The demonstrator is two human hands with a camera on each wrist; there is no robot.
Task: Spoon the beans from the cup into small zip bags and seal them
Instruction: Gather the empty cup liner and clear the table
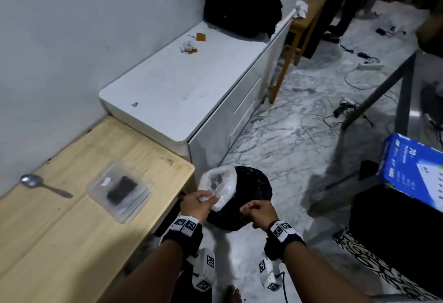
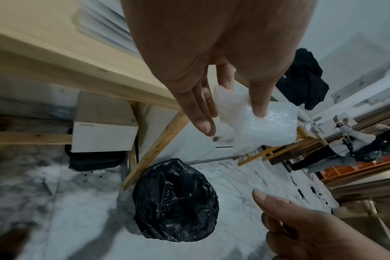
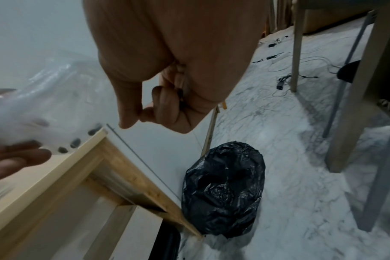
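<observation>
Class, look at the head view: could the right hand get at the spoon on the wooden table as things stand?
Probably yes, but awkwardly. The right hand is curled over the black bin, apparently holding nothing. The spoon lies uncovered at the table's far left, so the reach must cross the left hand holding the plastic bag.

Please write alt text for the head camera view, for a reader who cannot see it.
A person's left hand grips a crumpled clear plastic bag over a black-lined bin on the marble floor, while the right hand hangs curled beside it. To the left, a wooden table holds a spoon and a stack of zip bags.
</observation>
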